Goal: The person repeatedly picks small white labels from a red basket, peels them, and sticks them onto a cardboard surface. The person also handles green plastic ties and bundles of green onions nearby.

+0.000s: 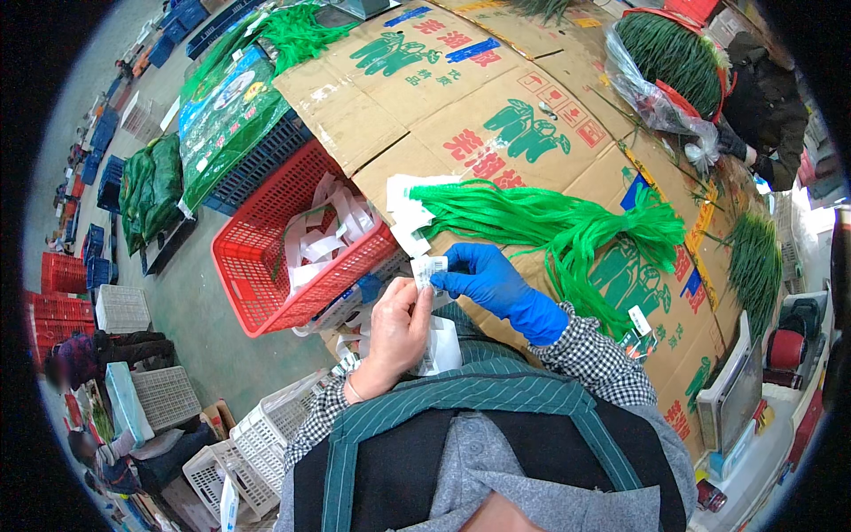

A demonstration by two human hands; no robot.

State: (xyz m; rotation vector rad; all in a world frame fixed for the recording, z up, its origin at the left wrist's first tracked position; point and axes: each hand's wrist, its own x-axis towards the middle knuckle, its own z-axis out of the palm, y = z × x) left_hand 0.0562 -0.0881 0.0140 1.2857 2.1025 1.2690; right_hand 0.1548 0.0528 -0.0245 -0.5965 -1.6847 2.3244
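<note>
My left hand, bare, pinches the lower edge of a small white barcode label between thumb and fingers. The label's right edge is held by my right hand, which wears a blue glove. Just beyond them, a bundle of green mesh net bags lies on the cardboard-covered table, with white tags at its left end. Below my hands, a strip of white label backing hangs near my apron. Part of the net bundle trails toward a small tag beside my right sleeve.
A red plastic basket holding white paper strips stands left of the table. Green packaging lies on blue crates behind it. Green stalks in a clear bag stand far right, near another person in dark clothing. White crates stand lower left.
</note>
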